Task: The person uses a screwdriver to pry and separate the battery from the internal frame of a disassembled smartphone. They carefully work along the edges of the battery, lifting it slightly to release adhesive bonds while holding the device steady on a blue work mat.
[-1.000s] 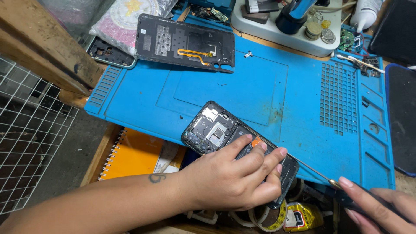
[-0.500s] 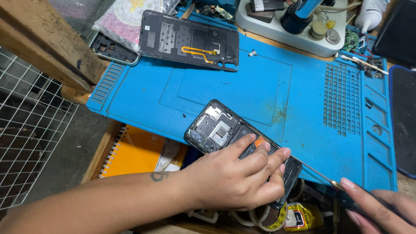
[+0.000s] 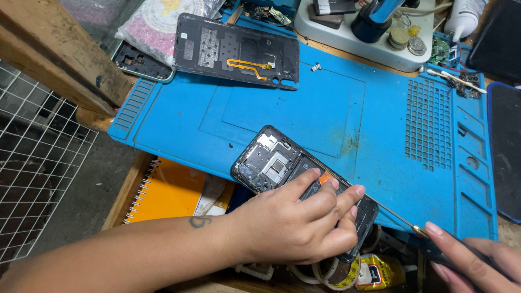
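Note:
An opened black smartphone lies at the near edge of a blue repair mat, its inner parts and battery showing. My left hand presses down on its lower half, fingers curled over the battery. My right hand at the bottom right grips a thin screwdriver whose shaft points at the phone's lower right edge. The phone's detached black back cover with an orange flex cable lies at the mat's far left.
A wooden beam and wire mesh are on the left. An orange spiral notebook sits under the mat's near edge. A white tray with small tins stands at the back. Tape rolls lie below the phone. A dark tablet is far right.
The view has shifted slightly. Both hands stay in place on the phone and screwdriver.

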